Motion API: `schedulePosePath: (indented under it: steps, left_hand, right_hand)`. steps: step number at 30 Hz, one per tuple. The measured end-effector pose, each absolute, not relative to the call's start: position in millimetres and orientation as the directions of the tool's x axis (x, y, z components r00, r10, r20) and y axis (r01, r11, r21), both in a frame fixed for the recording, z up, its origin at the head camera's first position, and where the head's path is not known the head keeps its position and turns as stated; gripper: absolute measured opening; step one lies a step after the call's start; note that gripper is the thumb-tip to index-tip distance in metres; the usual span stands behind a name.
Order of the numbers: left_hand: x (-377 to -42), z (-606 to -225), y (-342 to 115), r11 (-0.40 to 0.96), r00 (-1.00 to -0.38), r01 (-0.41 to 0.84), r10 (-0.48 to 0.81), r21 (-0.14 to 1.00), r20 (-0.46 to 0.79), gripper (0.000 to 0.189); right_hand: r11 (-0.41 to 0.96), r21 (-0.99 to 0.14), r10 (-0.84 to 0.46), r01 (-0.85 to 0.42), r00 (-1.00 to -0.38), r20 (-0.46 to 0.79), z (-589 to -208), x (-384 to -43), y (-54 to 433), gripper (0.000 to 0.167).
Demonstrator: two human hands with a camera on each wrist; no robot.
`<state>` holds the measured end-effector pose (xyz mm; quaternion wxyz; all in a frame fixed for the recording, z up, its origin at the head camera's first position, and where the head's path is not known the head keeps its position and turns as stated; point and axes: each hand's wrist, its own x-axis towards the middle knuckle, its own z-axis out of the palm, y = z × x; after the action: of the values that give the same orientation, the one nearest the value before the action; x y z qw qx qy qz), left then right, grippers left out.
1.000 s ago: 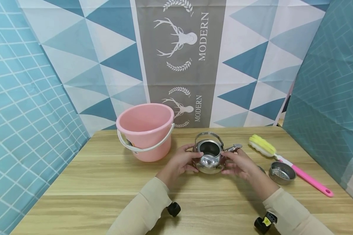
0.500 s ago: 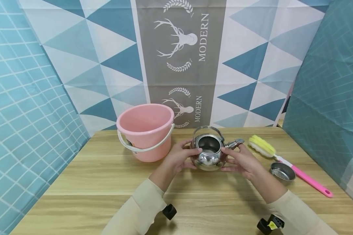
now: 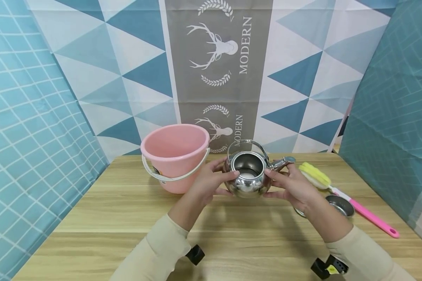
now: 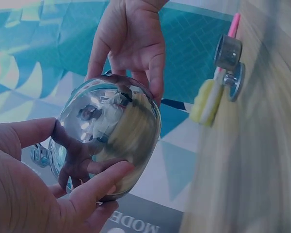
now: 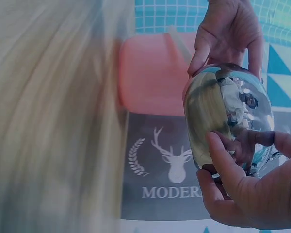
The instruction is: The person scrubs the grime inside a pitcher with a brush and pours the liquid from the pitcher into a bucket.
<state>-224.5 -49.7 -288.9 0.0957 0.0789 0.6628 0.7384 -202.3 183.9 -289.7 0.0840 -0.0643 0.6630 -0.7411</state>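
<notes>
A shiny metal teapot [image 3: 247,190] without its lid is held up above the table between both hands. Its hoop handle [image 3: 247,141] stands raised, and the spout [image 3: 280,164] points right. My left hand [image 3: 211,181] grips the left side, thumb near the round opening. On the opposite side my right hand [image 3: 297,189] holds the body below the spout in the same way. Both wrist views show fingers spread under the mirror-like belly [image 4: 121,126], with wood between it and neither hand hidden. The dark interior shows through the opening in the head view.
A pink bucket [image 3: 176,158] with a white handle stands left of the teapot. To the right are a metal strainer cup [image 3: 342,205], a lid [image 4: 236,82] partly hidden by my right wrist in the head view, and a yellow sponge brush [image 3: 314,175] with a pink handle.
Both hands have raised the teapot off the table and farther up in the head view. The bucket, brush and strainer cup have stayed in place.
</notes>
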Motion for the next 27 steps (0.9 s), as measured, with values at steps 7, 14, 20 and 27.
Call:
schedulePosePath:
  steps: [7,14,20,27]
  left_hand:
    - [-218,-269,-54,-0.117,-0.971,-0.009,0.24,0.993,0.02,0.068]
    - [-216,-247,-66,-0.132,-0.972,0.009,0.233,0.991,0.04,0.07]
    - [-222,-232,-82,-0.115,-0.977,0.013,0.212,0.993,0.038,0.067]
    - [-231,-219,-98,-0.116,-0.983,0.01,0.182,0.993,0.031,0.069]
  right_hand:
    - [-0.056,-0.998,-0.216,0.012,-0.976,0.001,-270,-200,180,0.066]
    - [-0.061,-0.998,-0.215,-0.022,-0.976,0.035,-250,-206,167,0.07]
    - [-0.051,-0.997,-0.237,-0.054,-0.969,0.064,-236,-218,153,0.069]
    - [-0.078,-0.994,-0.266,-0.072,-0.96,0.09,-225,-235,135,0.058]
